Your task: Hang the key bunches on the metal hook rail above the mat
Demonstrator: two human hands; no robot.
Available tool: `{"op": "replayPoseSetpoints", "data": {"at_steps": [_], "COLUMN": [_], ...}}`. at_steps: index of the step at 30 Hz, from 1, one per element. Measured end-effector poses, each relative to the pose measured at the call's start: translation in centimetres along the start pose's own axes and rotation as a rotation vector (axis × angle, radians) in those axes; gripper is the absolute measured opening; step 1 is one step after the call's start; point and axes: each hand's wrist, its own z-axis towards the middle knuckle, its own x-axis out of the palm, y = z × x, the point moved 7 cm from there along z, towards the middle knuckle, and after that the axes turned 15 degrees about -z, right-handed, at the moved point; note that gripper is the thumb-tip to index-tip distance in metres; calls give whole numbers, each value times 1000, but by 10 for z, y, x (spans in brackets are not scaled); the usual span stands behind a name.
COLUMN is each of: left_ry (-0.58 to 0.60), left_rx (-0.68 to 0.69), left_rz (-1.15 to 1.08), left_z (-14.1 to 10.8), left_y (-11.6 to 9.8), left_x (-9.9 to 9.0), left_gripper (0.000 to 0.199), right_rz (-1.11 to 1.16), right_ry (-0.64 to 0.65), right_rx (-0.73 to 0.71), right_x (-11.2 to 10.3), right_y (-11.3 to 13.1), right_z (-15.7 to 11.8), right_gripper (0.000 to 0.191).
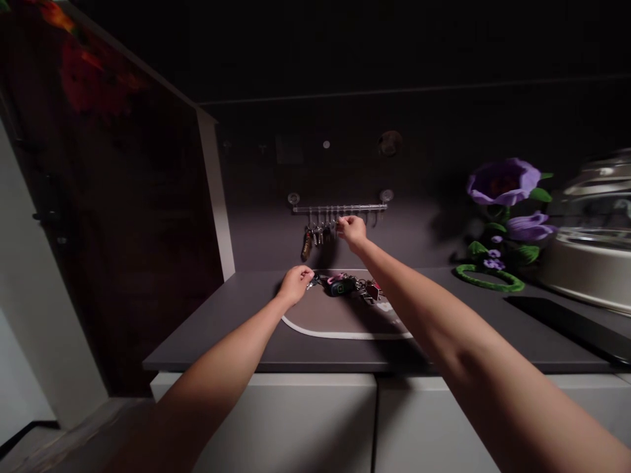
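Note:
My right hand is raised to the clear hook rail on the back wall, its fingertips pinched at one of the hooks. Whatever sits between those fingers is too small to make out. Several keys hang on the hooks to its left, along with a brown key holder. Low over the mat, my left hand is closed, with a small silver key at its fingertips. Beside it lie a dark car key fob, a pink ring-shaped piece and a red charm on metal rings.
A brown mat with a white rim lies on the dark counter. Purple craft flowers with a green base ring stand at right, near a cream appliance with a clear top. A flat black object lies before them.

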Motion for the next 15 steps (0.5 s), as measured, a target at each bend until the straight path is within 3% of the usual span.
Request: {"op": "replayPoseSetpoints", "data": {"at_steps": [8, 15], "left_ry": [6, 4], "left_rx": [-3, -3], "left_rz": [-6, -8], "left_z": [1, 1], "left_y": [2, 2], "left_x": [0, 0], "left_gripper": [13, 14], "right_rz": [-176, -182], "right_ry": [-120, -198], "right_rx": [-58, 18], "right_x": [12, 15], "right_y": [-11, -24], "right_z": [28, 31], "right_gripper": [25, 21]}}
